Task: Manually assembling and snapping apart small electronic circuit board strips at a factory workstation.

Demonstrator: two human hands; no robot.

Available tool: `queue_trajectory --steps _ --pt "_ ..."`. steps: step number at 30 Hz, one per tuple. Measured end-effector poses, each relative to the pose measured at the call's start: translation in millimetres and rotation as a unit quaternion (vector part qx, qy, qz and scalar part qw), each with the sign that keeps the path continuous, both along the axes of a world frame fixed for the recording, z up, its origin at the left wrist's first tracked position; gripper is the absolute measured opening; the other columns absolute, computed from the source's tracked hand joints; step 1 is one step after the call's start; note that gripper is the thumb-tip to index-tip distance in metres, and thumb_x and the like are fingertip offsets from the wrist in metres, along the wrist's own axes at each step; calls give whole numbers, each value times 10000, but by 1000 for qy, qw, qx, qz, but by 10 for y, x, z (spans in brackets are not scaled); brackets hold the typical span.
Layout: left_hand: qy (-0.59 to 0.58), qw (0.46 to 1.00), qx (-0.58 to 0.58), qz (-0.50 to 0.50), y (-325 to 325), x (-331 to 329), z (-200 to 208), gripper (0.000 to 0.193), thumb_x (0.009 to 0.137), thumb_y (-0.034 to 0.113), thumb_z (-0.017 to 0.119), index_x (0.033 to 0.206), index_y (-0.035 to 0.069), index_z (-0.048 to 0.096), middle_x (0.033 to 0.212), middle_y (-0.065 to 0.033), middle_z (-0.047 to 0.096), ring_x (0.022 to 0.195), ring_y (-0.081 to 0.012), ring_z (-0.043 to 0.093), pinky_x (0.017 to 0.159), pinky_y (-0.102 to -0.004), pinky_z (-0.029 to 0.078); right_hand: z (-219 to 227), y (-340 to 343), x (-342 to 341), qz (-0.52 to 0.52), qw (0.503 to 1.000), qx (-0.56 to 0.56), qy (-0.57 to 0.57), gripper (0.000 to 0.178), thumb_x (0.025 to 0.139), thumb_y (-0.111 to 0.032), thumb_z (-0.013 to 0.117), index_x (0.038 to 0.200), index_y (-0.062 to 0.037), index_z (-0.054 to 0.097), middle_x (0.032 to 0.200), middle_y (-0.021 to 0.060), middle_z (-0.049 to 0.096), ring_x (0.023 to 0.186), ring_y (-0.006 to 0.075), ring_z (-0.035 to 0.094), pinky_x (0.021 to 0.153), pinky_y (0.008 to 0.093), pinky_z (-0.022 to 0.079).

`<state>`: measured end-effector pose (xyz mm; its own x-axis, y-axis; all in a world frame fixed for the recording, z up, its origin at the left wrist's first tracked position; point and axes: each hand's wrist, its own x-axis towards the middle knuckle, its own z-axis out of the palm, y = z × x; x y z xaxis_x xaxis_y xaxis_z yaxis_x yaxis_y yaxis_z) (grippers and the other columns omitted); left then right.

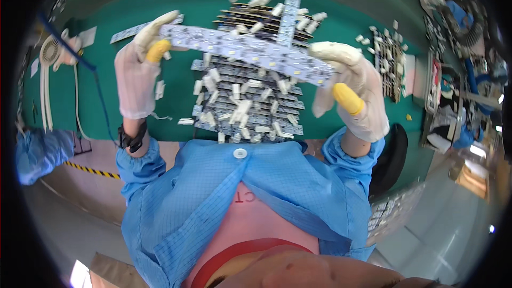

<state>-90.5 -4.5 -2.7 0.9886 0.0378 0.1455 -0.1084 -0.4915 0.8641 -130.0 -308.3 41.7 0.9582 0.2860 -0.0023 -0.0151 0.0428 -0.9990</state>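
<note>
A long pale circuit board strip with small components on its face spans between my two hands, tilted lower on the right. My left hand, in a white glove with a yellow finger cot, grips its left end. Its right end is pinched by my right hand, gloved the same way. Beneath it lies a stack of dark circuit boards with many white connectors scattered on top. Another strip stands out crosswise behind the held one, partly hidden by it. Near my left fingers, one more strip rests on the table.
The table has a green mat. Behind the held strip sits a further pile of boards, and another stack lies at the right. A small white fan and a blue cable are at the left. Someone's blue sleeve shows there too.
</note>
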Motion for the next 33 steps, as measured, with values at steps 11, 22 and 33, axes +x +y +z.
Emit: queue_trajectory --steps 11,22,33 --pt "-62 993 -92 -49 33 -67 -11 527 894 378 607 1241 -17 567 947 -92 676 810 -86 580 726 -242 461 -63 -87 119 -6 995 -82 -61 620 879 -444 606 1238 48 492 832 88 637 588 98 593 528 191 436" --pt "25 963 -199 -181 49 -154 -84 483 932 439 528 1116 -3 595 881 -98 699 786 -110 655 701 -241 465 -294 -176 271 -85 982 -163 38 767 759 -683 586 1071 17 549 738 65 607 582 116 600 548 216 499" --pt "-52 994 96 10 50 10 -282 245 846 -6 524 1063 15 637 772 -8 592 648 -63 483 574 -207 378 -275 -136 115 37 997 -13 -63 587 847 -509 619 998 55 563 680 100 612 557 167 619 517 242 493"
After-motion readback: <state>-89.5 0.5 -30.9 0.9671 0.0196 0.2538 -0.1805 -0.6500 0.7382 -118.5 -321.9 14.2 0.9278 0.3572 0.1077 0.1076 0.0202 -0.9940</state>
